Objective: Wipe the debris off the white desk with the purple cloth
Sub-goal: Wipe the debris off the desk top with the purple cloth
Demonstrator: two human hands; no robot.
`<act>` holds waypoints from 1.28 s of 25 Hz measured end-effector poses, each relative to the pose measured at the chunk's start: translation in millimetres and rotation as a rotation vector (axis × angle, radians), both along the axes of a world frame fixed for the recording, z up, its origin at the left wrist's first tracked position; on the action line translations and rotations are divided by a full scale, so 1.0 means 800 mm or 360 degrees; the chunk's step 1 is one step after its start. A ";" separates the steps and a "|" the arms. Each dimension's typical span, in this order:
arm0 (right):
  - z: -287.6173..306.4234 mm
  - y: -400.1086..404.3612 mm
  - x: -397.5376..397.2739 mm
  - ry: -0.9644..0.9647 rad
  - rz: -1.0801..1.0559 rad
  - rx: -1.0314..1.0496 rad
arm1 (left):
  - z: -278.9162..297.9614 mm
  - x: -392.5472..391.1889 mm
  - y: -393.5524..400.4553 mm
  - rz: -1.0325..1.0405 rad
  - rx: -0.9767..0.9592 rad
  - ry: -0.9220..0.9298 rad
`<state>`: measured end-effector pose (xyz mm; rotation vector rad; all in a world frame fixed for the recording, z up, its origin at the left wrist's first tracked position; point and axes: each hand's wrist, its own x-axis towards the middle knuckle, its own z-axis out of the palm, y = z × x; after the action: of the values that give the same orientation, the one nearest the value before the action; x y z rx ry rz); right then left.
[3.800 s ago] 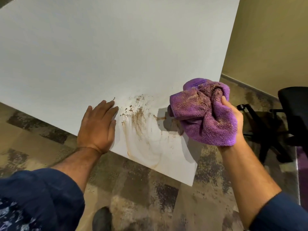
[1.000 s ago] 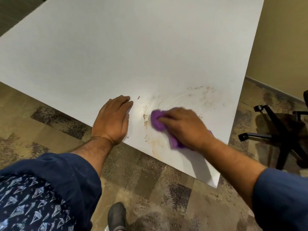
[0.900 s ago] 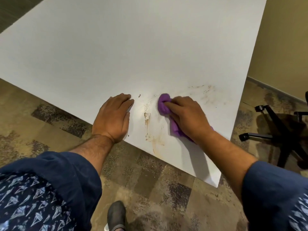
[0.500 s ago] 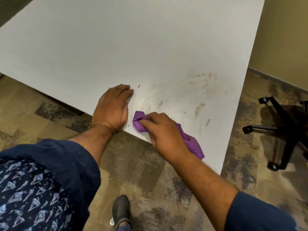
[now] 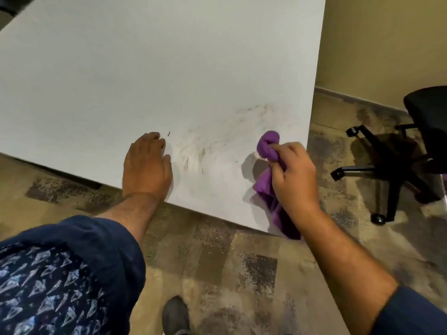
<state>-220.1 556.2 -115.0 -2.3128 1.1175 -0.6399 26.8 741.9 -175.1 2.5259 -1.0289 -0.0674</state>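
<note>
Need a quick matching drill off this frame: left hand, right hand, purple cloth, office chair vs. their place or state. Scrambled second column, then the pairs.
1. left hand
2. right hand
3. purple cloth
4. office chair

A. bunched, tail hanging past the white desk edge
B. on the floor, right of the desk
C. flat on the desk
D. closed around fabric

Pairs: 1-C, 2-D, 3-A, 4-B

The place looked like an office. A large, plain white desk (image 5: 150, 68) filled the upper left and centre of the frame, its top bare of household things. At the right edge stood a black swivel chair (image 5: 396, 165) on a five-star base with castors. The floor (image 5: 229, 262) along the bottom was laid with patterned brown and grey carpet tiles, and a plain beige wall (image 5: 387, 44) with a low skirting rose in the upper right.
</note>
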 end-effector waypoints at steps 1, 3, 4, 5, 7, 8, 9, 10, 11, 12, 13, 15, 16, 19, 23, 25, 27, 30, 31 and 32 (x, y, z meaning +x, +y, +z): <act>0.001 -0.033 0.010 -0.0001 -0.0080 -0.0028 | -0.002 0.002 -0.002 -0.0005 -0.0007 -0.0014; -0.011 -0.072 0.024 0.0480 0.0106 -0.0101 | -0.005 0.007 -0.002 -0.0030 0.0016 -0.0040; -0.024 -0.076 0.026 0.0720 0.0211 -0.0110 | -0.006 0.008 -0.003 -0.0025 0.0030 -0.0040; -0.036 -0.074 0.026 0.0794 0.0279 -0.0109 | -0.007 0.007 -0.002 -0.0023 0.0042 -0.0042; -0.050 -0.063 0.021 0.0652 0.0274 -0.0087 | -0.005 0.005 -0.005 -0.0051 0.0057 -0.0056; -0.052 -0.055 0.020 0.0549 0.0283 -0.0073 | -0.006 0.004 -0.005 -0.0074 0.0068 -0.0066; -0.053 -0.044 0.019 0.0487 0.0292 -0.0039 | -0.006 0.002 -0.005 -0.0099 0.0079 -0.0071; -0.055 -0.029 0.017 0.0454 0.0319 -0.0003 | -0.006 0.003 -0.006 -0.0119 0.0089 -0.0075; -0.055 -0.011 0.013 0.0422 0.0364 0.0014 | -0.005 0.004 -0.006 -0.0128 0.0094 -0.0074; -0.055 0.010 0.008 0.0401 0.0416 0.0015 | -0.003 0.005 -0.006 -0.0124 0.0092 -0.0064; -0.054 0.031 0.000 0.0385 0.0469 0.0024 | -0.003 0.004 -0.006 -0.0116 0.0086 -0.0050; -0.047 0.061 -0.020 0.0344 0.0604 0.0071 | -0.002 0.003 -0.005 -0.0103 0.0089 -0.0025; -0.043 0.068 -0.029 0.0310 0.0717 0.0100 | -0.002 0.003 -0.005 -0.0100 0.0086 -0.0011; -0.025 0.057 -0.055 0.0260 0.1119 0.0210 | -0.003 0.008 -0.006 -0.0108 0.0077 0.0025; 0.005 -0.078 -0.013 -0.0006 0.0574 0.0144 | -0.004 0.006 -0.004 -0.0104 0.0072 0.0032; 0.009 -0.162 0.045 0.0034 0.0289 0.0061 | -0.004 0.007 -0.004 -0.0104 0.0058 0.0030; -0.015 -0.207 0.095 0.0490 0.0251 -0.0057 | -0.004 0.007 -0.004 -0.0104 0.0055 0.0034; -0.049 -0.194 0.126 0.0745 0.0052 -0.0174 | -0.007 0.009 -0.003 -0.0109 0.0050 0.0039; -0.052 -0.181 0.126 0.0665 0.0032 -0.0211 | -0.008 0.008 -0.003 -0.0114 0.0049 0.0038; -0.052 -0.164 0.126 0.0599 0.0064 -0.0223 | -0.008 0.007 -0.003 -0.0113 0.0050 0.0041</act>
<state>-119.4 425.4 -156.8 -2.6436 1.2163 -0.2796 32.4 739.7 -181.5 2.5095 -1.1157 -0.1367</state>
